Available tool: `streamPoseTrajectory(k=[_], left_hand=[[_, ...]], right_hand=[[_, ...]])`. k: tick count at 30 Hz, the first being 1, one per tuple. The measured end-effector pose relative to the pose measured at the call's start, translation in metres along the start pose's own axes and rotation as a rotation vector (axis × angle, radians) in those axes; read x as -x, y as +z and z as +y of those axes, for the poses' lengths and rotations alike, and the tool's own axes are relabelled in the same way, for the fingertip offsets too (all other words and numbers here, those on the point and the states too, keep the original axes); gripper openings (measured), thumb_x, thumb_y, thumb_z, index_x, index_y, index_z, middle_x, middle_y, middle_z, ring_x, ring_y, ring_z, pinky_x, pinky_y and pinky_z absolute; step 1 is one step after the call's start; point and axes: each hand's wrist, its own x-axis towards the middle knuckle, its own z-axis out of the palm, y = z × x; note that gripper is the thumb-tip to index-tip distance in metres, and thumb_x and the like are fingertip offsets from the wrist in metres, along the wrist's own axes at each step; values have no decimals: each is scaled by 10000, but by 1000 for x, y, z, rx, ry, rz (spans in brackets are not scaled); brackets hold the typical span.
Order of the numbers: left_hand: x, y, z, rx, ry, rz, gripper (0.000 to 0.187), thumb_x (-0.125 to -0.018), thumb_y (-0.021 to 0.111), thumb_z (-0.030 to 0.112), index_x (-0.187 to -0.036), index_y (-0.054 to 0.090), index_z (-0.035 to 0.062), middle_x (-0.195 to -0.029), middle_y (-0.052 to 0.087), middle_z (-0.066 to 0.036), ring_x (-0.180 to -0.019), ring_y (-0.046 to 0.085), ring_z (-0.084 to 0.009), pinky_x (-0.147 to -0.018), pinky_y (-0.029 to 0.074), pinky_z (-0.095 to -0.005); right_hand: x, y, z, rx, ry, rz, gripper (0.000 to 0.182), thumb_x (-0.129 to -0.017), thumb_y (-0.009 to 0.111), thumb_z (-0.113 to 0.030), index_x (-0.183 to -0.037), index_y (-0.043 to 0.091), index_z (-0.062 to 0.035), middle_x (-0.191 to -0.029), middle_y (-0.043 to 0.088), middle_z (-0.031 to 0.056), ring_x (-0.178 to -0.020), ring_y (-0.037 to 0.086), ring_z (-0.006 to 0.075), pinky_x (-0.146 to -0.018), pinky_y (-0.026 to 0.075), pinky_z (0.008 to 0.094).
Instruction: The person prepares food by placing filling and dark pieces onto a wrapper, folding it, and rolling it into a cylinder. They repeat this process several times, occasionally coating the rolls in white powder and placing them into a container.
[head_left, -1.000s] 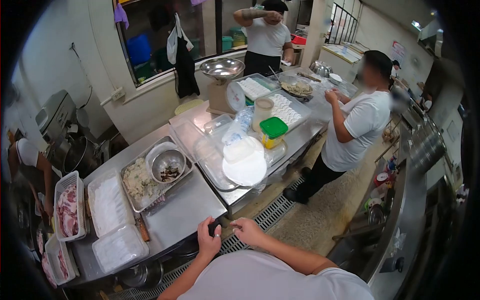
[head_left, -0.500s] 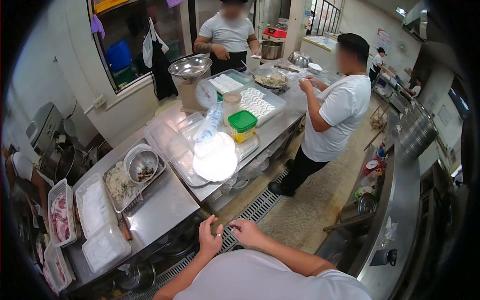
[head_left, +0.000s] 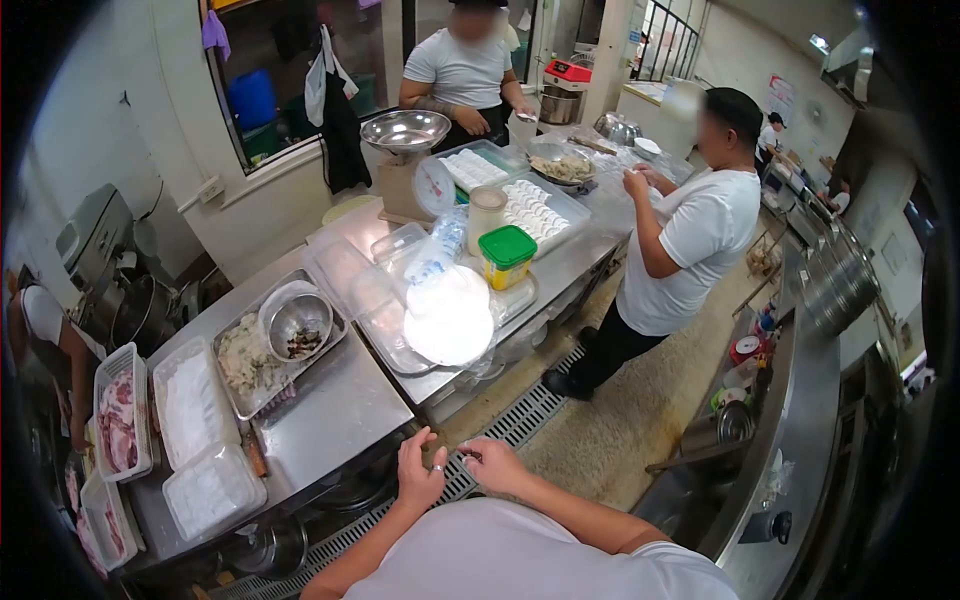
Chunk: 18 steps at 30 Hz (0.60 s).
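Head view: the left hand and right hand are held together just off the near corner of the steel table, fingers loosely spread and nothing seen grasped; a ring is worn on the left hand. A metal bowl is seen in a tray near the table's middle, and lidded containers are set at its near left edge.

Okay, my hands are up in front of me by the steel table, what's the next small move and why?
Probably reach the left hand forward to the steel table. Both it and the right hand look empty, fingers nearly meeting just off the table's near corner. The closest things are the lidded tray and the tray of filling with the metal bowl.
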Motion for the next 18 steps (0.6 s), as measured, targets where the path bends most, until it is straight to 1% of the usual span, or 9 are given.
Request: streamPoseTrajectory(k=[3, 7, 10, 16, 18], left_hand=[[-7, -16, -15, -16, 11, 28, 514, -989, 748, 185, -1442, 589, 2, -1246, 713, -180, -1177, 640, -391, -1063, 492, -500], [-17, -44, -35, -4, -26, 41, 518, -991, 744, 183, -1449, 583, 2, -1250, 717, -175, -1178, 640, -390, -1066, 491, -503], [-27, -65, -51, -1, -14, 68, 520, -988, 743, 170, -1452, 578, 2, -1250, 719, -171, -1182, 642, -391, -1067, 491, -504], [-30, -100, -86, 8, -27, 112, 523, -974, 749, 130, -1449, 572, 2, -1243, 722, -171, -1178, 650, -394, -1066, 490, -501], [-27, -108, -98, 26, -35, 130, 525, -968, 752, 116, -1447, 571, -2, -1236, 723, -175, -1168, 655, -395, -1063, 491, -501]], right_hand=[[-17, 12, -17, 15, -19, -25, 340, -961, 685, -119, -1259, 774, 20, -1108, 764, 229, -1002, 757, 379, -902, 599, 444], [-40, 33, -47, 8, -31, -68, 342, -969, 697, -127, -1269, 771, 19, -1165, 758, 240, -1066, 753, 396, -941, 595, 442], [-57, 57, -54, 40, -54, -71, 346, -974, 698, -132, -1275, 768, 24, -1168, 761, 239, -1056, 757, 386, -938, 596, 441], [-80, 89, -82, 29, 25, -143, 347, -975, 689, -120, -1281, 768, 21, -1176, 769, 228, -1058, 764, 364, -938, 594, 444], [-85, 103, -84, 46, -5, -147, 342, -976, 680, -112, -1277, 769, 23, -1173, 771, 232, -1059, 764, 370, -941, 594, 444]])
